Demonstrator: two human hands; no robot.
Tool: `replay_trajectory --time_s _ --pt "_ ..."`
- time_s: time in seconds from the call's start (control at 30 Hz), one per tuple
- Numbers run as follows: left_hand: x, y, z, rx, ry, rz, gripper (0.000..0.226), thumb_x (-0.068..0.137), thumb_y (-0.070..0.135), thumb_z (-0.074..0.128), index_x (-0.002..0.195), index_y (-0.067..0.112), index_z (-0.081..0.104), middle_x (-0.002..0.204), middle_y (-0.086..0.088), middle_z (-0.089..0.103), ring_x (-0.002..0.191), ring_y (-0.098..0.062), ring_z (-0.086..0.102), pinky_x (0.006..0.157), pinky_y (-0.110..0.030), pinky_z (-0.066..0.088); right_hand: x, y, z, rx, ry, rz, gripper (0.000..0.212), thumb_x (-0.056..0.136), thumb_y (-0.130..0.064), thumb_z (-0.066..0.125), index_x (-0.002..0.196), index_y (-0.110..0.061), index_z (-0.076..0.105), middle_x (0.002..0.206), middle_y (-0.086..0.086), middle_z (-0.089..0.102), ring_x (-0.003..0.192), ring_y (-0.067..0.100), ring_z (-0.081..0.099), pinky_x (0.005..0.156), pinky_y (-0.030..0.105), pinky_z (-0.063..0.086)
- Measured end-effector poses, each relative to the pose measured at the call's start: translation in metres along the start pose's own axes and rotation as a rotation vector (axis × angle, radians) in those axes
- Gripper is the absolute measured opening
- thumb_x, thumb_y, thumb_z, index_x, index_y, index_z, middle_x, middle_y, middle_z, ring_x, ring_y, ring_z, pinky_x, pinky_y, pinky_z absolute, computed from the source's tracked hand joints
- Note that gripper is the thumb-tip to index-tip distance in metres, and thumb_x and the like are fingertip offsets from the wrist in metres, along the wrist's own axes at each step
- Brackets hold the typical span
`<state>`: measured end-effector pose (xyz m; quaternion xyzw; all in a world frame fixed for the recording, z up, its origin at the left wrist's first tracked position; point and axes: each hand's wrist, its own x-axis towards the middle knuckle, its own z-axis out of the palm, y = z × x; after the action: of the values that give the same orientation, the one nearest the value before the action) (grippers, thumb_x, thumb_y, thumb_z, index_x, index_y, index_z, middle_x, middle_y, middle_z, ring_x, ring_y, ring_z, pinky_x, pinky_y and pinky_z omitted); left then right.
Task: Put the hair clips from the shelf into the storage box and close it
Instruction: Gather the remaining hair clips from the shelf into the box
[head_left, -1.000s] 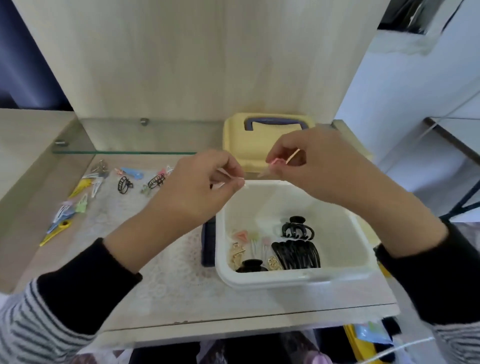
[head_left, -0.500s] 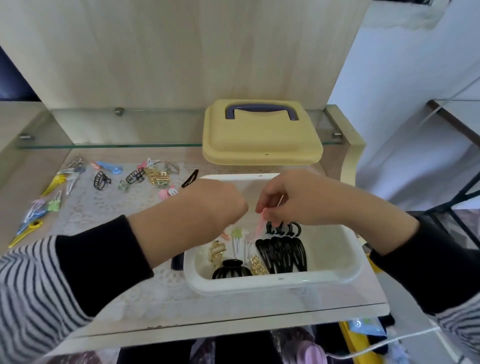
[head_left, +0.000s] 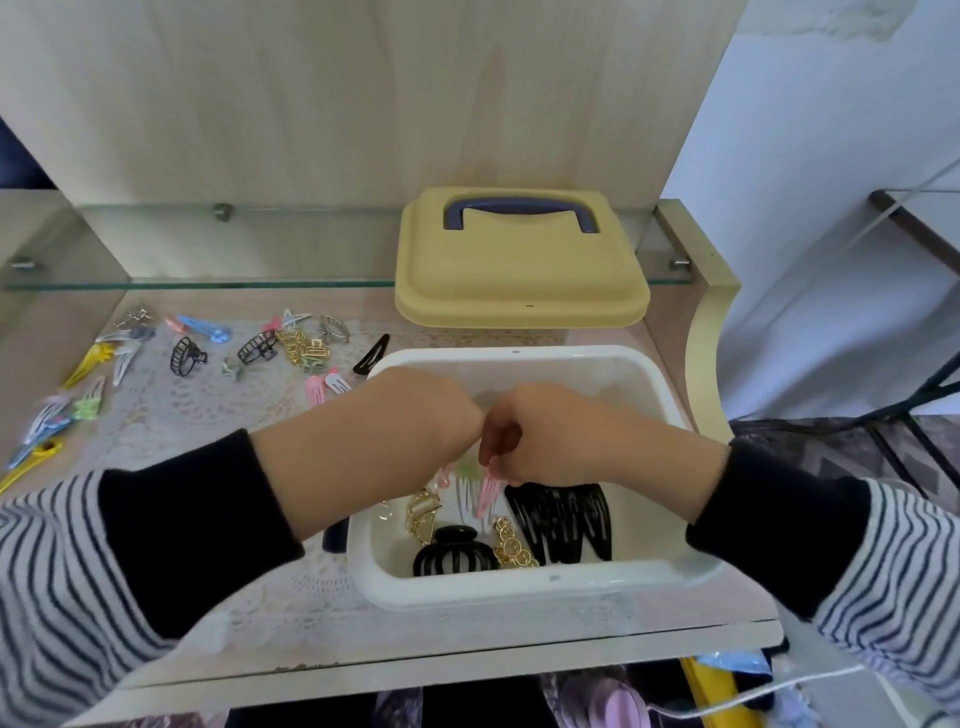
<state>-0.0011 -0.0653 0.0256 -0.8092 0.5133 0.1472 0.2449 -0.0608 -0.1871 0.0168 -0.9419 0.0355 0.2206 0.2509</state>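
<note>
Hands have dropped into the storage box. My right hand pinches the light, stiff pink clip by its end. My left hand hides its fingers, so I cannot tell its state.

The fingers of the left hand curl out of sight; its hold cannot be told. The right hand covers the top of the pink clip. A dark object lies mostly under the left forearm.

Pale wood back panel behind, light soft and even. Glass ledge on metal pegs runs along the panel's foot. Shelf below is light wood, with a lace mat over its left and front. Cream curved post at the right edge. White wall beyond, black metal frame far right.
</note>
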Motion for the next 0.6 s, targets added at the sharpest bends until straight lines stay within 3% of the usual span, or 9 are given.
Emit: replay_trajectory --time_s 0.1,0.23,0.37,0.5,0.6 --pt "-0.006 -0.011 0.000 -0.110 0.105 -0.010 0.032 0.095 0.014 0.052 0.120 0.032 0.055 0.118 0.009 0.057 0.104 -0.013 0.058 0.075 -0.022 0.041 0.005 0.001 -0.001 -0.001 0.012 0.006 0.014 0.082 -0.012 0.067 0.095 -0.017 0.062 0.075 -0.011 0.052 0.078 0.012 0.053 0.067 0.021 0.044" --pt "-0.019 -0.025 -0.006 -0.210 0.342 0.009 0.030 0.094 0.015 0.047 0.113 0.037 0.056 0.109 0.013 0.059 0.100 -0.010 0.056 0.083 -0.026 0.045 0.007 0.003 0.001 -0.008 0.008 -0.009 0.010 0.084 -0.015 0.066 0.093 -0.016 0.064 0.075 -0.013 0.052 0.078 0.012 0.053 0.069 0.022 0.044" --pt "-0.021 -0.034 -0.010 -0.349 0.726 0.102 0.020 0.083 0.015 0.048 0.094 0.025 0.061 0.087 0.008 0.058 0.077 -0.015 0.056 0.064 -0.035 0.048 0.011 0.006 0.005 -0.005 0.024 -0.012 0.002 0.085 -0.019 0.065 0.087 -0.018 0.064 0.075 -0.014 0.053 0.076 0.010 0.052 0.062 0.016 0.040" --pt "-0.010 -0.037 -0.002 -0.429 0.826 0.083 0.027 0.088 0.020 0.044 0.110 0.021 0.060 0.103 0.002 0.058 0.084 -0.017 0.057 0.072 -0.039 0.050 0.014 0.006 0.009 -0.013 0.038 0.007 0.011 0.086 -0.020 0.065 0.096 -0.019 0.068 0.080 -0.012 0.055 0.075 0.008 0.052 0.059 0.014 0.038" --pt "-0.004 -0.040 0.009 -0.496 0.813 0.047 0.034 0.094 0.031 0.038 0.119 0.021 0.060 0.113 0.004 0.058 0.092 -0.015 0.060 0.078 -0.039 0.051 0.015 0.006 0.010 -0.054 0.044 0.045 0.022 0.088 -0.023 0.064 0.109 -0.023 0.066 0.098 -0.009 0.058 0.086 0.010 0.052 0.065 0.015 0.039"
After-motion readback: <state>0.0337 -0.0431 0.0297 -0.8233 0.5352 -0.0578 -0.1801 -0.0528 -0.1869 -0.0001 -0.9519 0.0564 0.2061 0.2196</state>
